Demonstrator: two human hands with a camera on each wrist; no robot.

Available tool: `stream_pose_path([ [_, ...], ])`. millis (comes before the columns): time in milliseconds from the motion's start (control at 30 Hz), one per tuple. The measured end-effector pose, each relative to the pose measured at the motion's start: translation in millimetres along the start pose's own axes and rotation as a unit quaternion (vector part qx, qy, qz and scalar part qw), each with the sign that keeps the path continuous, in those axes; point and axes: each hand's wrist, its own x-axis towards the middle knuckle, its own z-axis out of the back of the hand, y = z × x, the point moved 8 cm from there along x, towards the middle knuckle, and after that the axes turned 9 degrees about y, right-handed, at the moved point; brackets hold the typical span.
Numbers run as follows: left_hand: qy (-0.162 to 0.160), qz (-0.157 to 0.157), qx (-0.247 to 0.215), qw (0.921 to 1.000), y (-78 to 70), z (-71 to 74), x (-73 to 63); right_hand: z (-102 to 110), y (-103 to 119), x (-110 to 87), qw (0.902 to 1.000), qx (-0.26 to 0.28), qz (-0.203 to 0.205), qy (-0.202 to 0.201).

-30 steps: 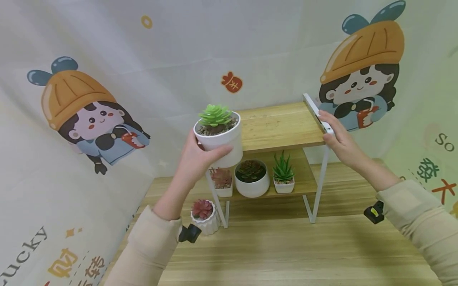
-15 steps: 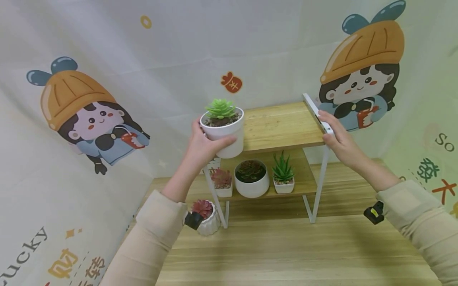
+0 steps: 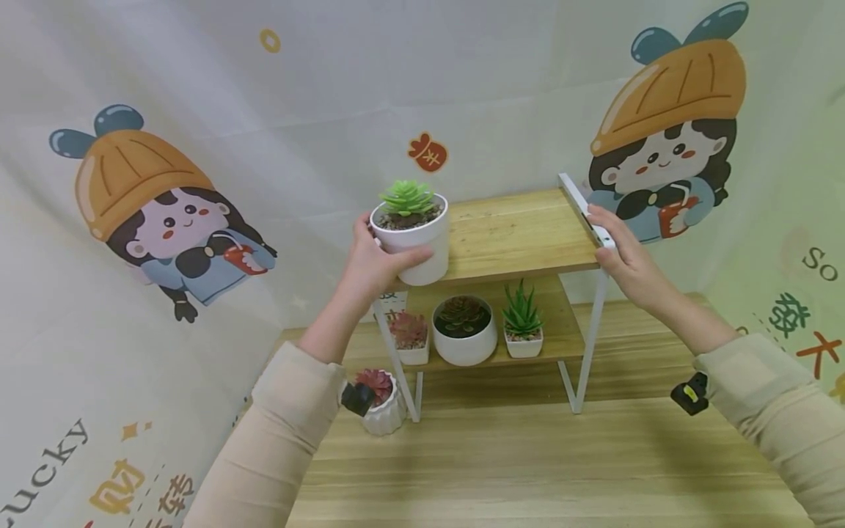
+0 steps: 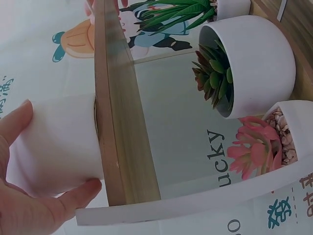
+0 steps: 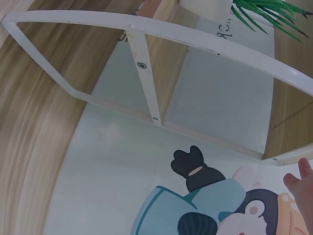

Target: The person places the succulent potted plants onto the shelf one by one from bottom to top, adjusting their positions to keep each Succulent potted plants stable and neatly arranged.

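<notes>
In the head view my left hand (image 3: 372, 268) grips a white round pot (image 3: 428, 253) with a bright green succulent (image 3: 405, 198), thumb across its front. The pot is upright at the left end of the wooden top board (image 3: 521, 227) of a small shelf. In the left wrist view the pot's base (image 4: 93, 142) is against or very close to that board; I cannot tell which. My right hand (image 3: 630, 260) holds the white metal rail (image 3: 581, 205) at the shelf's right end, fingers over the top and thumb at the front corner.
The lower board holds a pink succulent pot (image 3: 411, 341), a round white pot (image 3: 465, 337) with a dark succulent, and a spiky green plant (image 3: 524, 319). A ribbed white pot (image 3: 384, 418) with a red succulent stands on the wooden table (image 3: 502, 469) beside the left leg.
My left hand has carried the potted succulent a little to the right and up, then slightly down towards the top board. The right hand has stayed on the rail.
</notes>
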Motion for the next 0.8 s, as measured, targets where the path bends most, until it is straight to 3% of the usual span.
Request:
stream_pose_path([
  [300,-0.006,-0.004,-0.007,0.9999,-1.0,3.1,5.1,0.2,0.3,0.0,1.0000,-0.005,0.000,-0.002],
  [800,0.011,-0.004,-0.024,0.9996,2.1,1.5,8.6,0.3,-0.5,0.3,1.0000,-0.008,0.002,-0.005],
])
